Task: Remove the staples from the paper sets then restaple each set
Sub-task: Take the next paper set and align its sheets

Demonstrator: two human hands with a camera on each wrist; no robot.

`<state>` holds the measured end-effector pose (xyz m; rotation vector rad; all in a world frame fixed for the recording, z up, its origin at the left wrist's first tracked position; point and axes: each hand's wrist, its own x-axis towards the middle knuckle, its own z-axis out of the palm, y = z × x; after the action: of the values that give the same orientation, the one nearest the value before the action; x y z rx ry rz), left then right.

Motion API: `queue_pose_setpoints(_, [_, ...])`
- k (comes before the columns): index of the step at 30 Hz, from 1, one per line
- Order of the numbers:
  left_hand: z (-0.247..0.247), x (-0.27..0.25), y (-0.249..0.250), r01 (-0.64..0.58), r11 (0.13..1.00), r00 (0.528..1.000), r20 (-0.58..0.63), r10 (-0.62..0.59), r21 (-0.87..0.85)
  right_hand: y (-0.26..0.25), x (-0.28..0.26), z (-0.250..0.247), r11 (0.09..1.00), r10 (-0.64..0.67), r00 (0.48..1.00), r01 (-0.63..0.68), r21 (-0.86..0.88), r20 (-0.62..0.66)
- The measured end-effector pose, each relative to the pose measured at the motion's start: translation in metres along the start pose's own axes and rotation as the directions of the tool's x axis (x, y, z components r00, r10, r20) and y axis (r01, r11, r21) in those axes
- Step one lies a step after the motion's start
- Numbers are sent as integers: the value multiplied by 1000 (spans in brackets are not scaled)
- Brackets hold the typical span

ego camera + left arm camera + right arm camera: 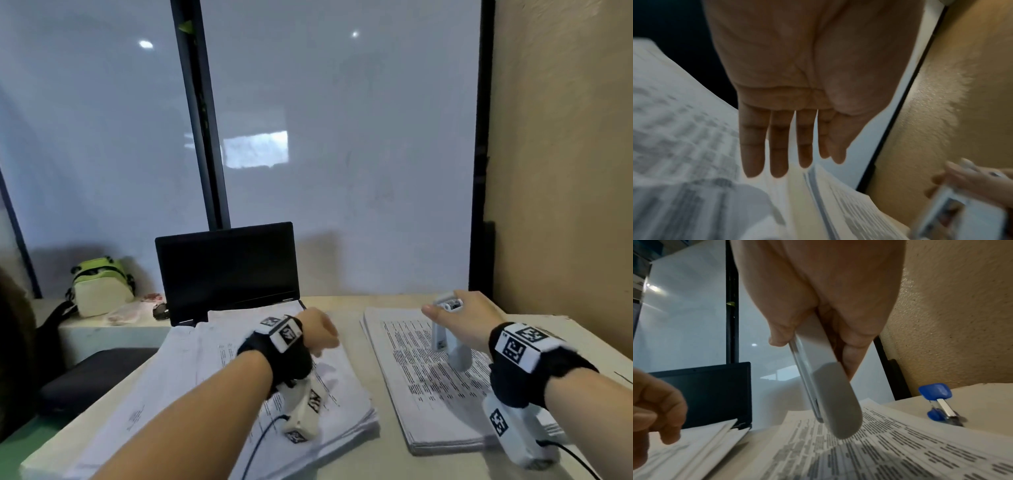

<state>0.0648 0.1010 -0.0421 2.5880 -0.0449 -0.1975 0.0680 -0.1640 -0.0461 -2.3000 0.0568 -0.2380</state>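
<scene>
my right hand grips the white stapler above the right paper stack, i think ready for stapling. my left hand is empty with straight fingers over the left paper stack. a blue staple remover lies beside.

white stapler upright over right paper stack; left stack beside

Bare desk strip between paper stacks passable (laptop blocks behind).
</scene>
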Motion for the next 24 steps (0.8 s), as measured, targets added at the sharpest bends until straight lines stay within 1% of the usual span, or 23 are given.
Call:
queue_pose_setpoints(2, [22, 17, 20, -47, 999, 997, 69, 47, -11, 11, 12, 4, 1000, 9, 1000, -9, 2, -1])
queue_pose_setpoints(3, [33, 25, 29, -62, 998, 993, 96, 61, 0, 17, 17, 6, 1000, 20, 1000, -19, -21, 18])
queue_pose_setpoints(4, [43, 35, 38, -78, 996, 990, 118, 73, 40, 23, 22, 7, 997, 40, 998, -37, -64, 45])
queue_pose_setpoints(6, [60, 54, 52, -147, 970, 982, 145, 120, 193, 33, 31, 8, 991, 67, 994, -57, -121, 86])
queue_pose_setpoints(8, [74, 72, 61, -210, 920, 967, 212, 145, 330, 40, 38, 5, 992, 83, 990, -71, -104, 118])
queue_pose_setpoints(10, [86, 86, 67, -252, 836, 947, 302, 109, 488, 43, 44, 0, 994, 97, 983, -87, -68, 157])
queue_pose_setpoints(12, [94, 96, 72, -277, 753, 938, 338, 77, 596, 43, 44, -4, 992, 122, 978, -123, -2, 172])
queue_pose_setpoints(15, [97, 103, 74, -303, 724, 933, 349, 91, 620, 43, 41, -4, 994, 106, 976, -103, -26, 190])
queue_pose_setpoints(17, [98, 104, 73, -305, 722, 931, 352, 91, 621, 40, 35, -5, 996, 79, 974, -70, -47, 212])
queue_pose_setpoints(19, [101, 101, 73, -316, 722, 927, 363, 96, 616, 37, 30, -9, 997, 77, 973, -69, -47, 219])
queue_pose_setpoints(21, [103, 97, 75, -335, 714, 921, 374, 110, 615, 37, 28, -17, 992, 110, 976, -98, -76, 189])
queue_pose_setpoints(24, [102, 95, 75, -331, 726, 924, 364, 119, 603, 43, 26, -36, 965, 205, 971, -179, -191, 122])
